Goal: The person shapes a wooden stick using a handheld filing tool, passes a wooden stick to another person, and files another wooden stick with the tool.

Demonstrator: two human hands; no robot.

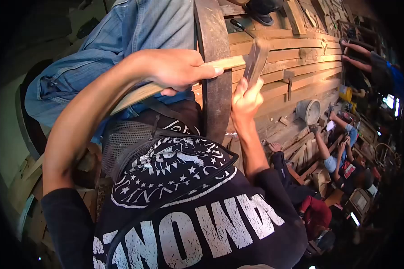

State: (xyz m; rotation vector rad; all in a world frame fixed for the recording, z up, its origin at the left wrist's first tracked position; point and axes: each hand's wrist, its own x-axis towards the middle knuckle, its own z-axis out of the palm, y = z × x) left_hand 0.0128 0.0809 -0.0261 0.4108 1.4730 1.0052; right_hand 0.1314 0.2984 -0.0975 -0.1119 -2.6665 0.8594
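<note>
A black printed shirt fills the near foreground, with the wearer's blue jeans folded beyond it at the upper left. To the right spreads a slatted wooden floor.

The left arm swings wide from a bent elbow, its forearm slanting up and inward before the wrist bends sharply toward the right. A dark curved beam runs down the middle, between the two hands. The right arm reaches forward from the black sleeve, its forearm much straighter.

A pale wooden strip slants from the lap across the beam, near end low, far end past the beam's right edge. The left hand lies over it, knuckles up, its grip closed around the wood and one digit stretched along it toward the far end. The right hand has its grip closed around the lower end of a wooden block, thumb side up; the block's top is blurred. It stands at the strip's tip; whether they touch, I cannot tell.
</note>
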